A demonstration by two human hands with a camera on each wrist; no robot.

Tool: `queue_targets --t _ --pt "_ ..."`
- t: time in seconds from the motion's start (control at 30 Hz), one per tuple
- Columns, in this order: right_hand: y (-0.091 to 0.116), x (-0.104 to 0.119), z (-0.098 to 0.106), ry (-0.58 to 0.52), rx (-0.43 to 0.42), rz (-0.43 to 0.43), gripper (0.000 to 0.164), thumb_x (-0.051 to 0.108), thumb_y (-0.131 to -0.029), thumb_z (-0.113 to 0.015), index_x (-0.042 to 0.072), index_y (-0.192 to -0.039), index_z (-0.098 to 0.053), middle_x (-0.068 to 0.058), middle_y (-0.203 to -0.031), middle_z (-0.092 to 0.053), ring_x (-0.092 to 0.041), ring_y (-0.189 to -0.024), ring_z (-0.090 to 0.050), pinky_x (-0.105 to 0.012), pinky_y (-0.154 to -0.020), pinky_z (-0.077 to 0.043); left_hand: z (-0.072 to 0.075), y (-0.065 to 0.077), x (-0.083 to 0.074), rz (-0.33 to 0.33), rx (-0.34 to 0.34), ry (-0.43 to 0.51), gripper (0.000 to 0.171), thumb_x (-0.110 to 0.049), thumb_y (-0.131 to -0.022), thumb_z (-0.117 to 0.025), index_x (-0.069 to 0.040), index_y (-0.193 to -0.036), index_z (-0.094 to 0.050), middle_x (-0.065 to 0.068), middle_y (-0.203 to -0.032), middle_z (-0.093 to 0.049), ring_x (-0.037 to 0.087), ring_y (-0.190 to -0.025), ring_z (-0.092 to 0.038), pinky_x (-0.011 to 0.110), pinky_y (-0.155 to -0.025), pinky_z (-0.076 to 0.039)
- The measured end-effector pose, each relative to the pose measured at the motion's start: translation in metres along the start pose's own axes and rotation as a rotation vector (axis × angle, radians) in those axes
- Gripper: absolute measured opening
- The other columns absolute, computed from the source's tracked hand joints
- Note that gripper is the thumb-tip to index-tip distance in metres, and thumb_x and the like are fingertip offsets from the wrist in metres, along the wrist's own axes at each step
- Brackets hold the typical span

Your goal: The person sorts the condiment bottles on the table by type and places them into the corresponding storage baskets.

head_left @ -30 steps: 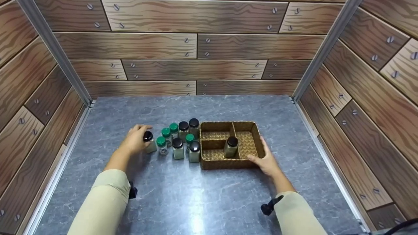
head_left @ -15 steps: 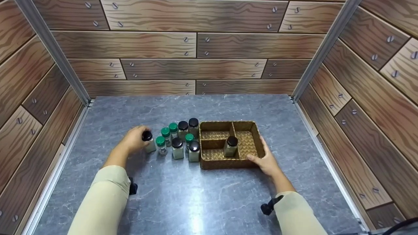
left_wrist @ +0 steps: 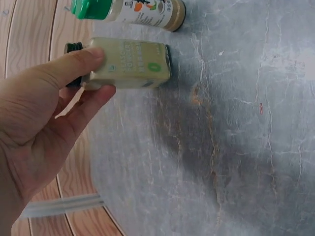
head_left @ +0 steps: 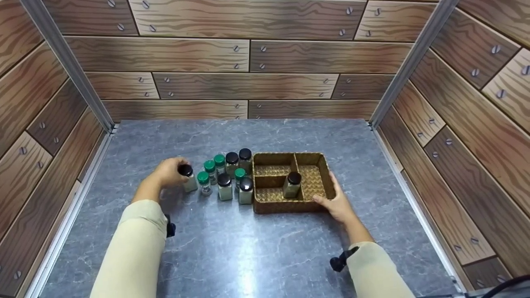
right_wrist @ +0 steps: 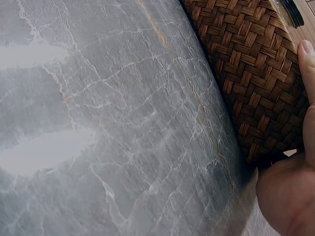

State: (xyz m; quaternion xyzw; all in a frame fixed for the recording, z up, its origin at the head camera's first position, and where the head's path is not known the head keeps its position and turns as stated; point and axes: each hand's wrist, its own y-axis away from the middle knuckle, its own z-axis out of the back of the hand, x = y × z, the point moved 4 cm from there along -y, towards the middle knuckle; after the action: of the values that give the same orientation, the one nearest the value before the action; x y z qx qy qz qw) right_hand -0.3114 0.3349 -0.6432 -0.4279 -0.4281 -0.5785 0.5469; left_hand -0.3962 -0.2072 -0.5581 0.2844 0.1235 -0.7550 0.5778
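Observation:
My left hand (head_left: pixel 169 171) pinches a seasoning powder jar (left_wrist: pixel 133 64) near its black lid, thumb on one side and fingers on the other. In the head view this jar (head_left: pixel 190 183) stands at the left end of a group of jars, its lid leaning slightly toward my palm. Beside it is a green-capped spice jar (head_left: pixel 205 187). My right hand (head_left: pixel 341 203) grips the woven basket (head_left: pixel 285 207) at its front right corner, thumb over the rim and fingers along the outer right wall. In the right wrist view, the basket's woven wall (right_wrist: pixel 251 73) lies by the thumb.
Several black-lidded jars (head_left: pixel 225 188) and green-capped jars (head_left: pixel 210 167) stand close together against the basket's left side. A dark-lidded jar (head_left: pixel 292 186) stands in the basket's front left compartment. Wood-patterned walls (head_left: pixel 248 58) enclose the grey marbled table (head_left: pixel 198 256) at the back and sides.
My left fingers have drawn in closer around the seasoning powder jar, and its lid has shifted slightly left. My right hand and the basket stay in place.

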Motion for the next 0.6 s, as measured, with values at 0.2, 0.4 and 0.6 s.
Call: queue_targets --t 0.2,0.4,0.6 --pt "-0.0003 0.0019 0.0006 0.031 0.002 0.011 0.112 0.011 -0.092 -0.086 0.014 -0.175 -0.012 -0.023 -0.181 -0.017 -0.043 -0.167 -0.020 -0.057 -0.139 -0.015 0.0023 0.0010 -0.0019 0.004 0.009 0.030 0.038 -0.005 -0.089 -0.081 0.005 -0.123 -0.067 0.027 -0.124 -0.073 0.043 -0.118 -0.068 0.055 -0.109 -0.056" --pt "0.0013 0.0019 0.0002 0.012 0.003 -0.003 0.113 0.012 -0.092 -0.087 0.016 -0.176 -0.011 -0.023 -0.181 -0.018 -0.045 -0.166 -0.023 -0.057 -0.139 -0.016 0.0019 0.0010 -0.0016 0.032 0.019 0.053 0.042 -0.005 -0.091 -0.080 0.006 -0.129 -0.065 0.030 -0.131 -0.071 0.046 -0.126 -0.065 0.058 -0.114 -0.053" --pt "0.0000 0.0011 -0.0011 -0.023 0.007 -0.008 0.114 0.011 -0.092 -0.086 0.018 -0.176 -0.009 -0.023 -0.180 -0.021 -0.045 -0.163 -0.030 -0.055 -0.138 -0.020 0.0021 0.0020 -0.0021 0.025 0.002 0.052 0.044 -0.005 -0.091 -0.081 0.005 -0.130 -0.064 0.030 -0.132 -0.071 0.047 -0.127 -0.065 0.058 -0.116 -0.052"
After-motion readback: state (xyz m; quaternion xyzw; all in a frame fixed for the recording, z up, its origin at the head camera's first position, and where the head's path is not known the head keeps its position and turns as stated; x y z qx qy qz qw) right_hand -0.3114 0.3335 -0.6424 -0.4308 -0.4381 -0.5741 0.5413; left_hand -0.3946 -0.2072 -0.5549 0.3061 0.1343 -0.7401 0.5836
